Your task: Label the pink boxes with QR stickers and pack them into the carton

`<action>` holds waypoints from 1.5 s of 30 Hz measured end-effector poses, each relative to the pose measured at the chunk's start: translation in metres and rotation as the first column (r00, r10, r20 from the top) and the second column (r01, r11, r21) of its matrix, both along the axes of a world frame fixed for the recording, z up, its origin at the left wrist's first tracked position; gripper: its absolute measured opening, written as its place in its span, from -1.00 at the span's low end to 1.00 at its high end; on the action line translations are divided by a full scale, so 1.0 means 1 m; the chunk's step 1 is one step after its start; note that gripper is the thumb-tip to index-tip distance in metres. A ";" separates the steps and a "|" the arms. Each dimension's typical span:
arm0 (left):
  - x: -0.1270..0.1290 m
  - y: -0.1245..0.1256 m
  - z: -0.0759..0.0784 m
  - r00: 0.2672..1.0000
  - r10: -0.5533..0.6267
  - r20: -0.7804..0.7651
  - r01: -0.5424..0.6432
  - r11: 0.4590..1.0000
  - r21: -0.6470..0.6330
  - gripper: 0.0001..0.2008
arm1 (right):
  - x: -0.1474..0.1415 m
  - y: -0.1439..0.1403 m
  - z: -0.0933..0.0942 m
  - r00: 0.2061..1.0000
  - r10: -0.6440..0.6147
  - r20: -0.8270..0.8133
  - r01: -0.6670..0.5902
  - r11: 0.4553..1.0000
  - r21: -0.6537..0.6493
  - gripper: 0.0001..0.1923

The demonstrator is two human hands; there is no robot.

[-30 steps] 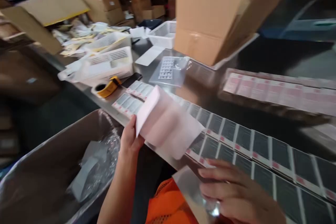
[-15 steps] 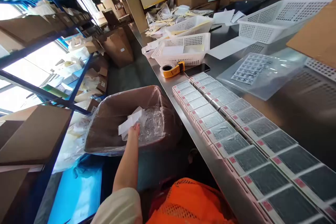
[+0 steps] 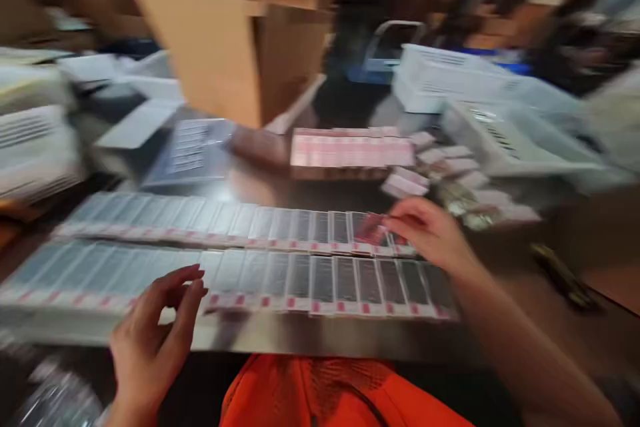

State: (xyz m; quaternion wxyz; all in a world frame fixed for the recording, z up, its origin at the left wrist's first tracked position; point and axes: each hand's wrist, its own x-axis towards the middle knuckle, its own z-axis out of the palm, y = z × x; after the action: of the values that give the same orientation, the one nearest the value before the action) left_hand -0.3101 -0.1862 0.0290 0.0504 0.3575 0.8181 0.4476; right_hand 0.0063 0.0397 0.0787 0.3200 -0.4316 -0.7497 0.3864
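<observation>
Two long rows of small boxes with dark, film-shiny tops and pink marks lie along the table. My right hand is over the right end of the back row, its fingers closed on a small reddish, see-through piece; blur hides its exact kind. My left hand hovers at the front row, left of the middle. Its thumb and forefinger curve toward each other with a small gap, and nothing shows between them.
Behind the rows stands a block of pink-and-white boxes, with loose small boxes to its right. White baskets are at the back right. A big open carton and a clear plastic bag are at the back left.
The view has swung from the lined bin at the left to the table. My left hand has left the bin and no longer holds the white paper. My right hand has come into view.
</observation>
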 end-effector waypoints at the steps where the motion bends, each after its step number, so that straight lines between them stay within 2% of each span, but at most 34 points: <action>1: 0.014 0.024 0.009 0.981 -0.183 -0.063 0.182 0.983 -0.026 -0.64 | 0.019 0.004 0.002 0.999 -0.027 -0.028 0.025 0.997 -0.069 -0.62; 3: 0.050 0.073 0.023 0.878 -0.479 -0.028 0.476 0.877 -0.066 -0.64 | 0.045 0.017 0.001 0.993 -0.012 -0.120 -0.011 0.982 -0.187 -0.61; 5: 0.092 0.118 0.030 0.724 -0.677 0.134 0.688 0.722 -0.073 -0.58 | 0.061 0.027 0.000 0.981 0.015 -0.191 -0.060 0.970 -0.234 -0.64; 6: 0.112 0.138 0.031 0.641 -0.734 0.225 0.762 0.643 -0.074 -0.53 | 0.068 0.029 -0.001 0.976 0.029 -0.215 -0.082 0.967 -0.241 -0.65; 8: 0.147 0.170 0.028 0.502 -0.769 0.395 0.852 0.519 -0.073 -0.40 | 0.082 0.032 -0.001 0.967 0.048 -0.250 -0.109 0.965 -0.238 -0.66; 9: 0.161 0.183 0.025 0.457 -0.765 0.455 0.875 0.479 -0.074 -0.36 | 0.090 0.032 0.000 0.963 0.051 -0.264 -0.117 0.964 -0.239 -0.65; 11: 0.186 0.200 0.017 0.409 -0.757 0.510 0.898 0.435 -0.074 -0.37 | 0.106 0.034 -0.001 0.954 0.049 -0.294 -0.128 0.959 -0.253 -0.63; 13: 0.205 0.210 0.008 0.388 -0.762 0.518 0.907 0.416 -0.067 -0.50 | 0.120 0.038 -0.003 0.949 0.041 -0.313 -0.133 0.951 -0.278 -0.63; 16: 0.228 0.215 -0.002 0.375 -0.750 0.545 0.906 0.420 -0.046 -0.62 | 0.135 0.049 -0.012 0.952 0.028 -0.303 -0.128 0.941 -0.314 -0.63; 20: 0.255 0.219 -0.006 0.397 -0.677 0.619 0.869 0.495 -0.016 -0.64 | 0.146 0.065 -0.027 0.967 -0.003 -0.254 -0.087 0.935 -0.345 -0.65; 24: 0.277 0.227 -0.008 0.411 -0.576 0.707 0.826 0.563 -0.022 -0.64 | 0.156 0.083 -0.041 0.991 -0.067 -0.113 0.029 0.949 -0.315 -0.70; 26: 0.285 0.232 -0.011 0.416 -0.522 0.745 0.814 0.579 -0.048 -0.62 | 0.161 0.093 -0.047 0.996 -0.075 -0.043 0.064 0.973 -0.223 -0.72; 28: 0.291 0.235 -0.017 0.422 -0.466 0.778 0.805 0.587 -0.085 -0.60 | 0.165 0.104 -0.054 0.998 -0.042 -0.041 0.034 0.984 -0.174 -0.71; 31: 0.296 0.238 -0.024 0.451 -0.393 0.801 0.790 0.594 -0.153 -0.61 | 0.167 0.117 -0.065 0.995 -0.013 -0.099 -0.012 0.969 -0.247 -0.70; 35: 0.298 0.241 -0.028 0.513 -0.330 0.792 0.783 0.559 -0.274 -0.60 | 0.163 0.124 -0.077 0.994 -0.042 -0.100 0.005 0.939 -0.344 -0.57; 37: 0.297 0.241 -0.028 0.539 -0.328 0.776 0.784 0.532 -0.320 -0.56 | 0.161 0.126 -0.082 0.995 -0.043 -0.092 0.007 0.934 -0.358 -0.57; 40: 0.295 0.242 -0.030 0.568 -0.382 0.729 0.794 0.487 -0.364 -0.53 | 0.160 0.126 -0.089 0.995 -0.048 -0.092 0.008 0.920 -0.391 -0.61; 45: 0.292 0.246 -0.036 0.584 -0.449 0.676 0.807 0.407 -0.427 -0.54 | 0.157 0.126 -0.099 0.989 -0.096 -0.110 0.032 0.877 -0.479 -0.56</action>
State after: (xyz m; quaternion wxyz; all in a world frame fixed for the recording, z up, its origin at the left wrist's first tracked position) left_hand -0.0181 0.0593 -0.0074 0.5439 0.4823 0.6771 0.1142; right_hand 0.1635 0.1657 -0.0206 0.2648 -0.4954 -0.5945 0.5753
